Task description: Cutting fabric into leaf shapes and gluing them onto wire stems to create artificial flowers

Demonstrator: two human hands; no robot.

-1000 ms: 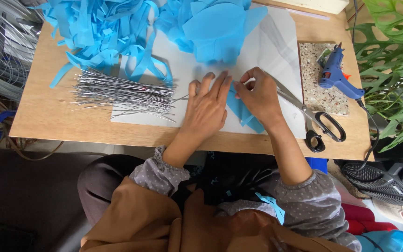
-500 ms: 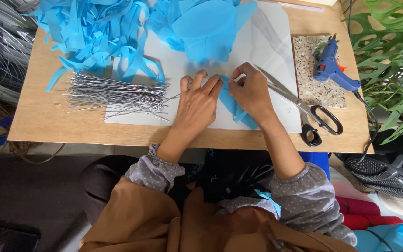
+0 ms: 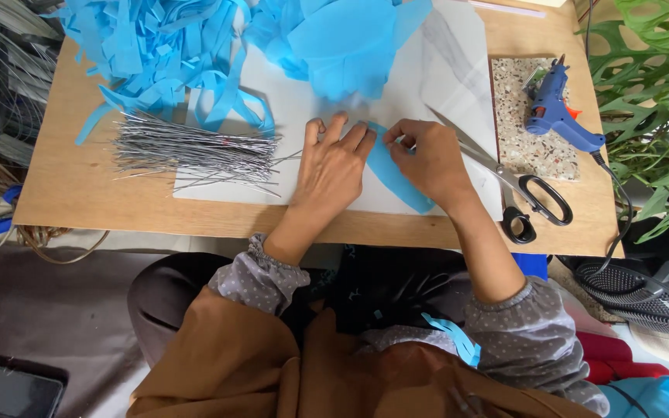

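Observation:
A curved blue paper strip (image 3: pixel 393 172) lies on a white sheet (image 3: pixel 303 116) on the wooden table (image 3: pixel 79 193). My left hand (image 3: pixel 333 165) rests flat with fingers spread, its fingertips pressing the strip's upper end. My right hand (image 3: pixel 426 159) pinches the strip's top edge together with what looks like a thin wire. A bundle of thin silver wires (image 3: pixel 187 149) lies just left of my left hand.
Piles of blue paper strips (image 3: pixel 156 46) and larger blue cut pieces (image 3: pixel 342 42) fill the table's far side. Black-handled scissors (image 3: pixel 520 190) lie right of my right hand. A blue glue gun (image 3: pixel 555 112) rests on a speckled tile (image 3: pixel 524 143). Green plant leaves (image 3: pixel 652 93) stand at right.
The camera view has shifted slightly. Both hands stay on the blue strip, with only small finger movements at its top end.

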